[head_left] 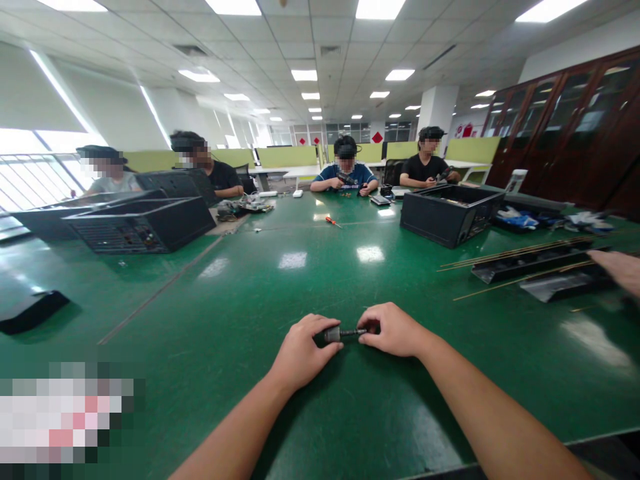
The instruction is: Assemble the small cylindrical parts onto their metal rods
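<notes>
Low over the near middle of the green table, my left hand (303, 351) is closed round the thick grey end of a dark cylindrical tool with a thin shaft (334, 334). The shaft lies level and points right. At its tip, the thumb and fingers of my right hand (391, 330) are pinched together on the shaft's end. Part of the tool's body is hidden inside my left palm, so its exact kind is unclear.
Black computer cases (145, 223) stand on the left, with another case (450, 213) at the right. An orange screwdriver (331, 221) lies mid-table. Thin rods and dark metal channels (533, 260) lie right, near another person's hand (623, 270). Several people sit across the table (250, 280).
</notes>
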